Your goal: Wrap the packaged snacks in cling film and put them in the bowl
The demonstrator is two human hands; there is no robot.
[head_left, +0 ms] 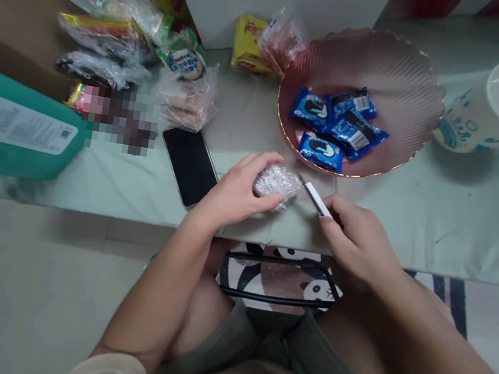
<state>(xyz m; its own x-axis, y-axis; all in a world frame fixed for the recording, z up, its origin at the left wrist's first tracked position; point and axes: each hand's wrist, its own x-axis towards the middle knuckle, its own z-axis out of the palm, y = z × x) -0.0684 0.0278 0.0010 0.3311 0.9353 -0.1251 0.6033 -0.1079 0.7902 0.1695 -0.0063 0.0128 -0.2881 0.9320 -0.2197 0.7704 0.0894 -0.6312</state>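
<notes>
My left hand (249, 190) is closed around a bundle of clear plastic wrap (277, 184) on the pale cloth near its front edge; what the wrap encloses, if anything, I cannot make out. In my right hand (355, 238) is a slim tool with a white side and dark narrow tip, looking like a utility knife (316, 198). Its tip points up and left, just short of the bundle. Behind both hands sits a pink ribbed bowl (408, 79) with a gold rim, holding several blue cookie packets (359, 135).
A dark-screened phone (190, 168) lies left of my left hand. Farther left are several wrapped snacks (107, 35) and a green container (66, 148). Yellow packets (250, 45) stand behind, and a white paper bucket (483, 116) is at right. A panda-patterned item (280, 278) is below the edge.
</notes>
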